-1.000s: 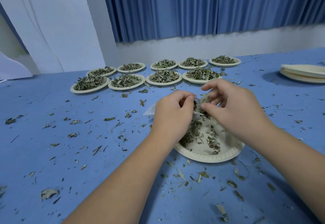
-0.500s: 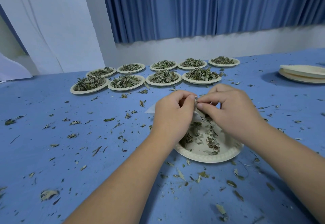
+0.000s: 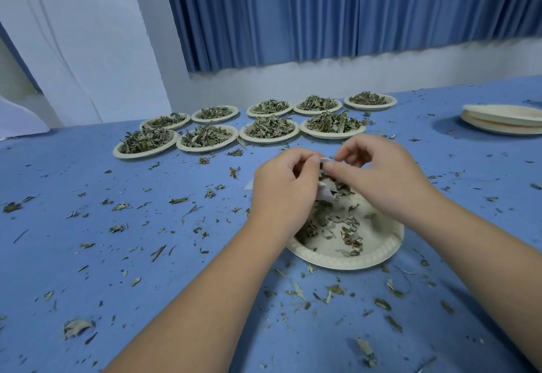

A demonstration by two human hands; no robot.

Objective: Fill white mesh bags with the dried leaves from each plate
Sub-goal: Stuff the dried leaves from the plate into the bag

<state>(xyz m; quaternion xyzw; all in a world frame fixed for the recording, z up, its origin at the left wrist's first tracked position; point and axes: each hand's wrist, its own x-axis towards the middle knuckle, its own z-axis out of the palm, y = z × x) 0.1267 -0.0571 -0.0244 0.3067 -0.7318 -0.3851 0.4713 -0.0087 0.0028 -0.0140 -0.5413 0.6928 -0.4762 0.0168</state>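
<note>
A cream paper plate with scattered dried leaves lies on the blue table right in front of me. Over its far edge hangs a white mesh bag, mostly hidden by my hands. My left hand grips the bag's mouth from the left. My right hand pinches the bag's top edge from the right, thumb and forefinger together. Several plates heaped with dried leaves stand in two rows farther back.
A stack of bare paper plates sits at the far right. Loose leaf bits litter the blue table all around. Another white bag corner peeks out left of my left hand. Blue curtains and a white wall lie behind.
My right hand has closed in from above the bag and now pinches its top edge next to my left thumb. My left hand has stayed in place.
</note>
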